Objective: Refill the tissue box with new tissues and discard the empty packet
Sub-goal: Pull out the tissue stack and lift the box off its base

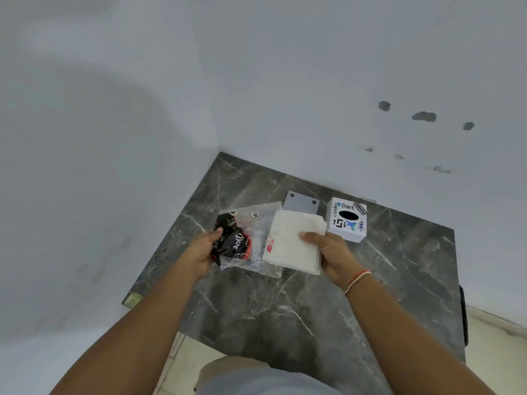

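Tissue stack (pixel 293 242) in right hand (pixel 332 256)

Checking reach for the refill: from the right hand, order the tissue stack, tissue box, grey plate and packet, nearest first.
1. Tissue stack: held in the right hand.
2. Tissue box: just beyond the hand, against the wall.
3. Grey plate and packet: too close to call; plate behind the stack, packet in the left hand.
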